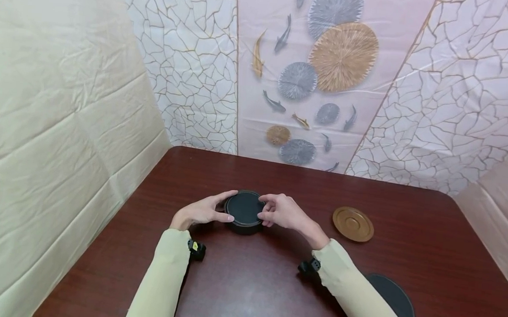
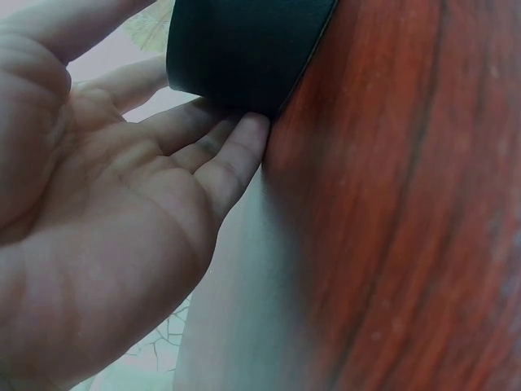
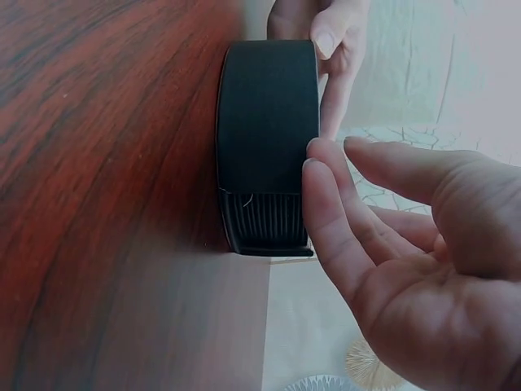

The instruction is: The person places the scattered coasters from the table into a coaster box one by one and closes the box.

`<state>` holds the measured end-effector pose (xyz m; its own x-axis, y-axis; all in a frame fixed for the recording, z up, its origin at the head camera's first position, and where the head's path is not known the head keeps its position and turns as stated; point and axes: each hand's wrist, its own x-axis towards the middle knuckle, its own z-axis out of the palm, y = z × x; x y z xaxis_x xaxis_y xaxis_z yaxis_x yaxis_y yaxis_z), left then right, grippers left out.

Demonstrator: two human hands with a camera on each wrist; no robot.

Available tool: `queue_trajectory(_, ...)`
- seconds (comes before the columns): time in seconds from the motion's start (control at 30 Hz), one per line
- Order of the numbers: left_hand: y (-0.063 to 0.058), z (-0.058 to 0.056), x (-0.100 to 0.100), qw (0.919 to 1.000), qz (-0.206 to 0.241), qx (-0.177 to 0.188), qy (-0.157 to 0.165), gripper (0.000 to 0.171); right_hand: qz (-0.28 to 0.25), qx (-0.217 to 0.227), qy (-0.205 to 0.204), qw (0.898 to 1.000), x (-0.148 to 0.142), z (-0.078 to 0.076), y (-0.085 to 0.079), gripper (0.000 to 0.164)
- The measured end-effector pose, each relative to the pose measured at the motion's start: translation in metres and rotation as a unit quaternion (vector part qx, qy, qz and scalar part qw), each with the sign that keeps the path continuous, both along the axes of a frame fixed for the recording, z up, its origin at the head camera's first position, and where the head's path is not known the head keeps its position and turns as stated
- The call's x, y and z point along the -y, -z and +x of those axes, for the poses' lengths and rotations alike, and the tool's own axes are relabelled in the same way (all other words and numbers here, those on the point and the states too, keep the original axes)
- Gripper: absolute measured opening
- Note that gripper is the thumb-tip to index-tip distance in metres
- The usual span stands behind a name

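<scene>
A round black coaster holder (image 1: 243,229) stands on the table, filled with a stack whose ridged edges (image 3: 264,220) show through a gap in its side in the right wrist view. A black round coaster (image 1: 245,207) lies on top. My left hand (image 1: 204,211) holds the holder from the left, thumb at the near rim and forefinger at the far rim; other fingers reach round its side in the left wrist view. At the right rim, my right hand (image 1: 283,211) touches the top edge with bent fingertips (image 3: 313,167), its thumb a little apart from them.
A brown round coaster (image 1: 353,224) with ringed grooves lies on the table to the right. Nearer, a larger black disc (image 1: 395,300) lies partly hidden under the right sleeve. The dark red wooden table (image 1: 247,278) ends at patterned cloth walls (image 1: 198,69).
</scene>
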<state>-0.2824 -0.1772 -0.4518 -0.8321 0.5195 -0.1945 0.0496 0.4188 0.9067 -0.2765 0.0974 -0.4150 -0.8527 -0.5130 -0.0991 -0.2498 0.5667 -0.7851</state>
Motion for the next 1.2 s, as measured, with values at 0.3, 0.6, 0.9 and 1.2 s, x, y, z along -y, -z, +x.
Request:
queue_trajectory(0.3,0.002,-0.001,0.001,0.9999,-0.009,-0.007,-0.006,0.085,0.009,-0.024,-0.011,1.0,-0.008,0.005,-0.005,0.046)
queue_trajectory(0.6,0.002,0.0,0.001,0.9999,-0.006,-0.015,0.002,0.086,0.037,-0.052,-0.048,0.997,-0.032,0.017,-0.015,0.037)
queue_trajectory(0.9,0.003,-0.003,-0.001,0.9997,0.018,-0.005,0.016,0.086,0.06,-0.092,-0.07,0.992,-0.06,0.032,-0.022,0.027)
queue_trajectory(1.2,0.002,0.0,0.001,0.9999,0.009,-0.004,0.004,0.086,0.087,-0.104,-0.065,0.989,-0.095,0.043,-0.021,0.027)
